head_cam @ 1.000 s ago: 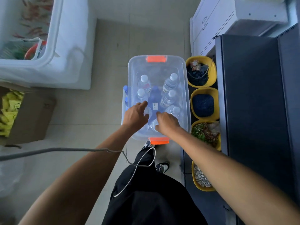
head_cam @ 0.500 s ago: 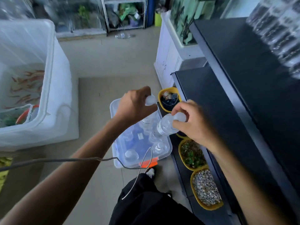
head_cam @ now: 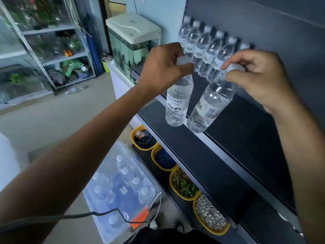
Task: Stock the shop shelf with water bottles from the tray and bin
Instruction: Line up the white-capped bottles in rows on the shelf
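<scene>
Up at shelf height, the left hand (head_cam: 165, 67) grips a water bottle (head_cam: 178, 101) by its cap, and the right hand (head_cam: 255, 76) pinches a second bottle (head_cam: 211, 104) the same way. Both hang over the front edge of the dark shelf (head_cam: 237, 138), the second tilted, their bases close together. A row of bottles (head_cam: 207, 51) stands at the shelf's far end. Below, on the floor (head_cam: 61, 124), a clear bin (head_cam: 103, 224) holds more bottles, beside yellow bowls (head_cam: 211, 215).
</scene>
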The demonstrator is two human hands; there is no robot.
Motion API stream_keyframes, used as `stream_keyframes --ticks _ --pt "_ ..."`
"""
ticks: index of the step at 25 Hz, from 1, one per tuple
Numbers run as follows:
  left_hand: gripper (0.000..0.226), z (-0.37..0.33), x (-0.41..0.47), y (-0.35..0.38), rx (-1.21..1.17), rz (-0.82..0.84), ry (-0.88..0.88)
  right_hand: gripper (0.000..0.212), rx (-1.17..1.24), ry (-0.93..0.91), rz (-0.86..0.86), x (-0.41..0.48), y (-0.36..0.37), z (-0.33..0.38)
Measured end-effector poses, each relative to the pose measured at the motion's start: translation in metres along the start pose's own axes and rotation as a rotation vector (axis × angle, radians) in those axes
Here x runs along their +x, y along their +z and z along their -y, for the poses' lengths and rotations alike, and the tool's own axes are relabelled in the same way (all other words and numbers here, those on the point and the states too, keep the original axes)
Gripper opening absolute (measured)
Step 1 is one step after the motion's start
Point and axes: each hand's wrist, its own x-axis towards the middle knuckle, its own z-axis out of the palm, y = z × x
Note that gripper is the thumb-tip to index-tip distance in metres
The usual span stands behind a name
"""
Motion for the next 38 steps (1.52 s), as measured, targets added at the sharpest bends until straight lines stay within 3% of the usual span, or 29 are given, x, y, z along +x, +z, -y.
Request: stream_keyframes --ticks 8,12,17,20,24,28,31,34,38 --pt "0.018 -0.023 0.057 0.126 -0.049 0.253 -0.006 0.019 -0.149 0.235 -0.155 0.001 -0.081 -0.080" --pt "0.023 -0.026 0.066 0.171 -0.042 0.338 -0.026 0.016 -0.212 0.282 -0.089 -0.003 -0.102 -0.116" --pt "0.029 -0.030 0.071 0.205 0.054 0.439 0.078 0.023 -0.329 0.228 -0.061 -0.014 -0.114 -0.151" --pt "0.019 -0.030 0.077 0.219 0.095 0.437 0.151 0.015 -0.407 0.120 -0.058 -0.009 -0.109 -0.157" --pt "0.032 -0.032 0.072 0.231 0.107 0.439 0.221 0.012 -0.583 -0.022 -0.150 -0.014 -0.094 -0.165" --pt "0.043 -0.028 0.060 0.229 -0.196 0.484 0.040 0.049 -0.433 0.007 -0.284 -0.035 -0.082 -0.164" --pt "0.060 -0.007 0.036 0.234 -0.451 0.427 -0.152 0.053 -0.263 0.114 -0.472 -0.047 -0.074 -0.168" --pt "0.075 0.027 0.005 0.241 -0.224 0.388 -0.263 0.058 -0.160 0.299 -0.547 -0.065 -0.059 -0.179" --pt "0.088 0.049 -0.020 0.252 -0.066 0.443 -0.372 0.077 -0.115 0.423 -0.456 -0.082 -0.036 -0.188"
